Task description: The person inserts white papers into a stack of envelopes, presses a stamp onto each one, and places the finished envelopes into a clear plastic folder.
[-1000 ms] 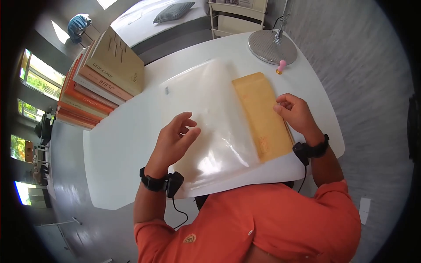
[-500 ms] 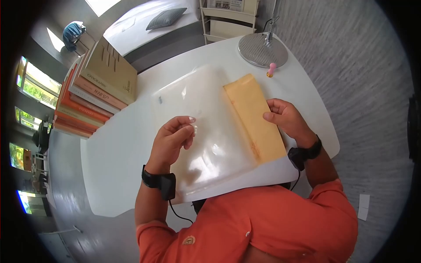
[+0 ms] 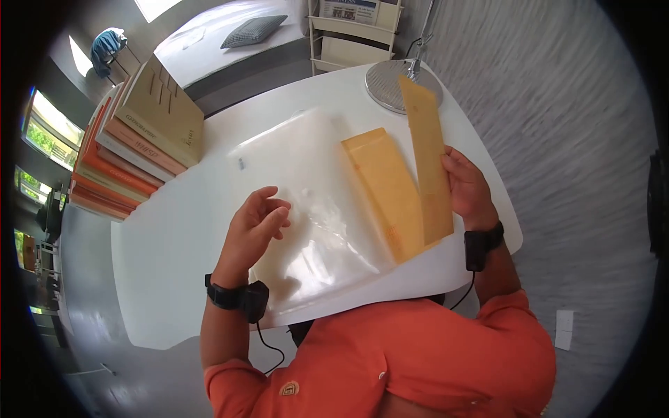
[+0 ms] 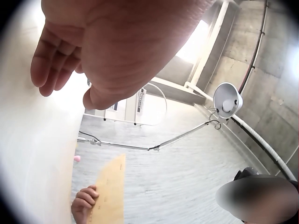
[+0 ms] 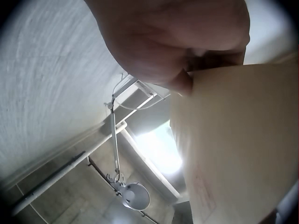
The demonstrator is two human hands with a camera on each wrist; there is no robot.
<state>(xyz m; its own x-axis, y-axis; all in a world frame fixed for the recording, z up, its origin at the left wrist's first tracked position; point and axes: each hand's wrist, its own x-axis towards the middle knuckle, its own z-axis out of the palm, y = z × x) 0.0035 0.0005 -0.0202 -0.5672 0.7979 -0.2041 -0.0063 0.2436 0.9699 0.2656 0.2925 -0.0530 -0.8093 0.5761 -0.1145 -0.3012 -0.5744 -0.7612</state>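
My right hand pinches a tan paper envelope by its right long edge, holding it raised and tilted on its side. In the right wrist view the thumb lies against the envelope's face near that edge. A second tan envelope lies flat on the table, partly over the right side of a clear plastic sleeve. Over the left part of that sleeve hovers my left hand, its fingers loosely bent and nothing between them. Those loose fingers also show in the left wrist view.
A row of books stands at the left of the white table. At the far right is a lamp's round base, partly behind the raised envelope. Beyond the table's back edge stands a cream rack with a newspaper.
My right hand has taken hold of the top envelope and lifted it upright off another one lying beneath. The left hand stays over the plastic sleeve, its fingers loosening slightly.
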